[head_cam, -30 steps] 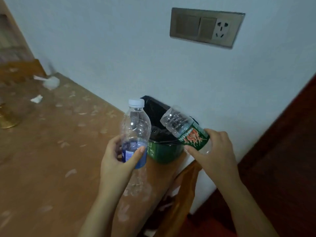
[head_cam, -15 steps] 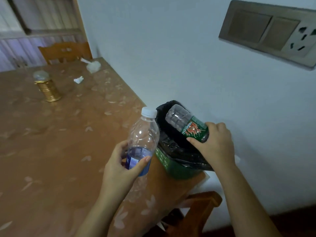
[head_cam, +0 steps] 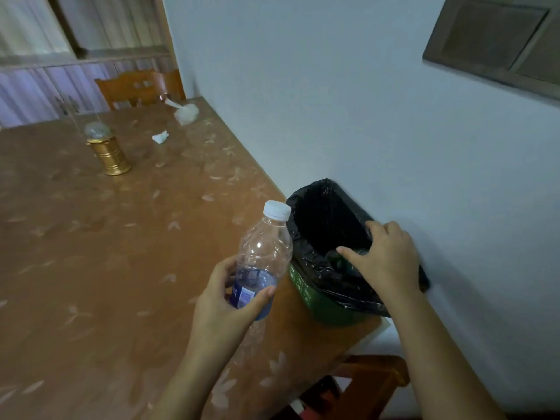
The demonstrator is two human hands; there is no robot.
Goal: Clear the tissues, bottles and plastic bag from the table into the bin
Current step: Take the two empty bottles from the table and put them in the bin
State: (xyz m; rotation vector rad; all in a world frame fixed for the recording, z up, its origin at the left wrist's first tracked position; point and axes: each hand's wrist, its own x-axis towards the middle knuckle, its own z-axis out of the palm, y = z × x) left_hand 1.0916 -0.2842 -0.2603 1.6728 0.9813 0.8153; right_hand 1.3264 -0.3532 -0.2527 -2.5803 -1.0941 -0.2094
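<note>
Green-labelled bottle (head_cam: 348, 257) now inside bin (head_cam: 330, 310)

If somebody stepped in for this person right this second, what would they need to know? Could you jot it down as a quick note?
Left hand: holds the blue-label bottle upright, beside the bin.
Right hand: spread open over the bin's mouth, holding nothing; a dark shape under it may be a bottle, too dim to tell.
Bin: green, black liner, at the table's corner by the wall.
Left to do: drop in the held bottle, then fetch the crumpled tissue and plastic bag at the table's far end.
The gold jar is not on the list.
</note>
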